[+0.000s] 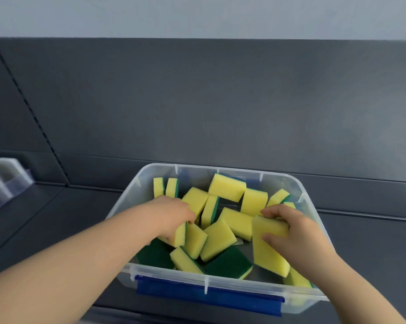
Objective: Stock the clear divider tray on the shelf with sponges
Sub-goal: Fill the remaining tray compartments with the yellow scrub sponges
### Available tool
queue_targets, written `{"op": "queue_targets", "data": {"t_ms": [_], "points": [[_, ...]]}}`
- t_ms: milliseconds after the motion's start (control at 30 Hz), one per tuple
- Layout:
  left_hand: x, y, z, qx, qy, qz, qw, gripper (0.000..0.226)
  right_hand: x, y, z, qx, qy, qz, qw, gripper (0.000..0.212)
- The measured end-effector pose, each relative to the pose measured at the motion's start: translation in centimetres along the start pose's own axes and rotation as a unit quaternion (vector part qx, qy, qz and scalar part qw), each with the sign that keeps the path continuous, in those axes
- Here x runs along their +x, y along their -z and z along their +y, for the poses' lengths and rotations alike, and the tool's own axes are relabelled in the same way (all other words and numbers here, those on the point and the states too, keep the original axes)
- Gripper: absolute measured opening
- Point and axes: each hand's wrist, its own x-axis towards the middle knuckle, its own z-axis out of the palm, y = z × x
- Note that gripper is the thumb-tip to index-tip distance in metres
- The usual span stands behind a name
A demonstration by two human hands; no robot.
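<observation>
While both hands are down inside the clear bin (132, 206), the head view gives the following:

Left hand (174, 213): reaches in over the near left corner. Its fingers are curled round a narrow sponge (180, 235) that stands on edge, yellow with a thin green strip along one side. The grip is closed on it; the fingertips are hidden behind the sponge.

Right hand (297, 232): holds a broad sponge (267, 253) with the yellow face turned toward the camera. The thumb presses on that face and the fingers hook over the far edge. The sponge is tilted, its lower end near the front right of the bin. Cannot tell whether it touches the bin floor.

Loose sponges (218, 239): jumbled across the bin between the two hands, most showing yellow. Two near the front wall lie green side up. Two more stand upright side by side in the far left corner.

The bin sits on a dark grey shelf (57, 218), with a blue latch (209, 293) on its near wall and a grey back panel (220, 101) behind it.

Divider tray (3, 181): at the left edge of the view, on the shelf section to the left, well apart from the bin and partly cut off. It is blurred, so what its compartments hold cannot be told
</observation>
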Motion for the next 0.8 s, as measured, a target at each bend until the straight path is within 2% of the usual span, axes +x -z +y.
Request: {"op": "queue_targets", "data": {"t_ms": [133,300,467,600,733,800], "points": [[-1.8,0.4,-0.7,-0.034,0.009,0.093,0.995,0.041,-0.2,-0.1,-0.6,0.034,0.034,0.04,0.998,0.046],[-4.7,1.3,-0.2,-0.137,0.028,0.209,0.968,0.027,-0.2,-1.8,-0.6,0.06,0.049,0.084,0.993,0.058],[-7.5,1.8,2.2,-0.26,0.074,0.34,0.901,0.028,-0.2,-3.5,-1.1,0.109,0.069,0.093,0.987,0.042],[-8.7,0.8,3.1,-0.267,0.081,0.399,0.873,0.036,-0.1,-4.5,-2.5,0.137,0.092,0.116,0.979,0.039],[-11.0,-0.1,2.4,-0.307,0.116,0.466,0.822,0.038,-0.7,-5.1,-4.7,0.189,0.079,0.145,0.968,0.03],[-12.4,-0.8,1.5,-0.314,0.13,0.498,0.798,0.038,-1.1,-5.6,-6.2,0.212,0.078,0.169,0.959,0.033]]}}
